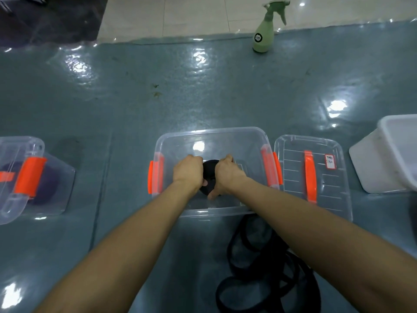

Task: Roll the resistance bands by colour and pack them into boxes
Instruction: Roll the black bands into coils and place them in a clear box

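A rolled black resistance band (209, 176) is held between both hands inside the open clear box (212, 133) with orange latches. My left hand (188, 169) grips the roll's left side, my right hand (224, 173) grips its right side, fingers curled round it. Loose black bands (252, 263) lie tangled on the table in front of the box, under my right forearm. The box's clear lid (316, 177) with an orange handle lies flat just right of it.
A second clear box (33, 177), lid on with orange latch, stands at the left with a dark roll inside. A white tub (388, 159) sits at the far right. A green spray bottle (265, 28) stands at the table's far edge.
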A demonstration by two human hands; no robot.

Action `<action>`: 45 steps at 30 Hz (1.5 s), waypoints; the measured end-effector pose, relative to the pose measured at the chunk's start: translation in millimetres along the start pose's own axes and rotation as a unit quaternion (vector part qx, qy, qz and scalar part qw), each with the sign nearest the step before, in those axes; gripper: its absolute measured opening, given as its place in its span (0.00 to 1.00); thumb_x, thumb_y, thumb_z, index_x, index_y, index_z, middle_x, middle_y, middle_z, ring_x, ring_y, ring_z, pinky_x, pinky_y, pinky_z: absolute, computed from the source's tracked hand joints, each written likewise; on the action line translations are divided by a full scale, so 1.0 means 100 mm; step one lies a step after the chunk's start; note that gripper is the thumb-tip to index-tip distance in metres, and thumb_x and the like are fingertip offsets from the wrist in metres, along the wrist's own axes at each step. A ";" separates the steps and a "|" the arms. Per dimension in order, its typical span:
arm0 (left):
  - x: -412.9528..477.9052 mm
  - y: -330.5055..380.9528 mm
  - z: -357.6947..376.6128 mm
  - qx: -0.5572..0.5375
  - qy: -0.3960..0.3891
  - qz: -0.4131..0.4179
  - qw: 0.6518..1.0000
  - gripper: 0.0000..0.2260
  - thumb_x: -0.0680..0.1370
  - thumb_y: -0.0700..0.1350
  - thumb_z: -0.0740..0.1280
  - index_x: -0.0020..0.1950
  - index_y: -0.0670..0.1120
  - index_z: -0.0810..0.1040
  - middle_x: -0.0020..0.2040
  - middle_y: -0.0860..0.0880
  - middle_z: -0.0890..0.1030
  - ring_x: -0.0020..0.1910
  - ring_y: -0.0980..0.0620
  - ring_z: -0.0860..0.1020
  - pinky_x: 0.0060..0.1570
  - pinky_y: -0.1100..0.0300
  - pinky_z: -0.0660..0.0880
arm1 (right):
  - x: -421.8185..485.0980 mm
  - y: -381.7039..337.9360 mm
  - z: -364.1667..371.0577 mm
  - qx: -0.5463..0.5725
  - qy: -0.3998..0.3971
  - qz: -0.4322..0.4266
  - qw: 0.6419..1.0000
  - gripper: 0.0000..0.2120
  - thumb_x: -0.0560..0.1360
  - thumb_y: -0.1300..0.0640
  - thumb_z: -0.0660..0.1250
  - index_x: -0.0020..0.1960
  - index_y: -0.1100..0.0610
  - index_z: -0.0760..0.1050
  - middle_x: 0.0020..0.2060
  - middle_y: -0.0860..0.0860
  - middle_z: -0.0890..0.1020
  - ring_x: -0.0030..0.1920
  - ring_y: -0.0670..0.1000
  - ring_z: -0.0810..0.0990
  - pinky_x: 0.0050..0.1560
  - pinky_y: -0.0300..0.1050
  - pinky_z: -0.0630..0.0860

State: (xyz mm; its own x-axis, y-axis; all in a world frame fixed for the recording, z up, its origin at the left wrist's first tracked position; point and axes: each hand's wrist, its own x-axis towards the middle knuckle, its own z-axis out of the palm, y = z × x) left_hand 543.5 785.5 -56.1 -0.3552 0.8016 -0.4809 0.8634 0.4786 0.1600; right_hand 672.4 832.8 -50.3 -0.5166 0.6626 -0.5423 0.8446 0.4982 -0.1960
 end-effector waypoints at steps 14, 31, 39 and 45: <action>0.07 0.02 -0.12 0.137 0.033 0.084 0.986 0.32 0.69 0.62 0.84 0.63 0.45 0.79 0.59 0.45 0.84 0.59 0.41 0.84 0.48 0.53 0.71 | -0.46 0.26 -0.34 -0.004 -0.103 -0.042 0.994 0.20 0.83 0.55 0.67 0.73 0.59 0.74 0.69 0.58 0.80 0.66 0.60 0.80 0.66 0.53 0.78; -0.83 0.23 -0.34 -0.074 0.239 0.093 0.964 0.10 0.82 0.50 0.71 0.57 0.46 0.84 0.54 0.44 0.87 0.55 0.38 0.83 0.53 0.47 0.80 | -2.51 1.31 0.99 0.245 0.397 0.076 0.882 0.32 0.77 0.40 0.75 0.75 0.55 0.74 0.69 0.51 0.76 0.69 0.54 0.76 0.70 0.56 0.77; -2.37 0.45 1.22 -0.057 0.179 0.150 0.971 0.25 0.78 0.65 0.72 0.67 0.52 0.75 0.64 0.52 0.75 0.57 0.47 0.80 0.50 0.47 0.81 | -2.76 1.59 1.62 0.265 0.132 0.118 0.948 0.67 0.66 0.35 0.83 0.88 0.48 0.41 0.72 0.58 0.75 0.74 0.61 0.72 0.70 0.60 0.76; -2.47 0.44 1.65 -0.090 0.120 0.089 0.985 0.12 0.79 0.40 0.70 0.63 0.47 0.81 0.67 0.47 0.73 0.51 0.40 0.83 0.55 0.47 0.81 | -2.86 1.62 1.77 0.378 0.142 0.033 0.914 0.44 0.80 0.60 0.69 0.85 0.35 0.49 0.51 0.44 0.84 0.51 0.52 0.85 0.49 0.46 0.80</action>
State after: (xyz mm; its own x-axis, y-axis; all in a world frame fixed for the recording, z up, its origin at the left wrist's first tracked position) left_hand 728.5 549.7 -72.6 -0.2978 0.9295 -0.2177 0.8491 0.3622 0.3844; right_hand 982.1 624.9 -71.8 -0.3857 0.8491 -0.3609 0.6760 -0.0061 -0.7368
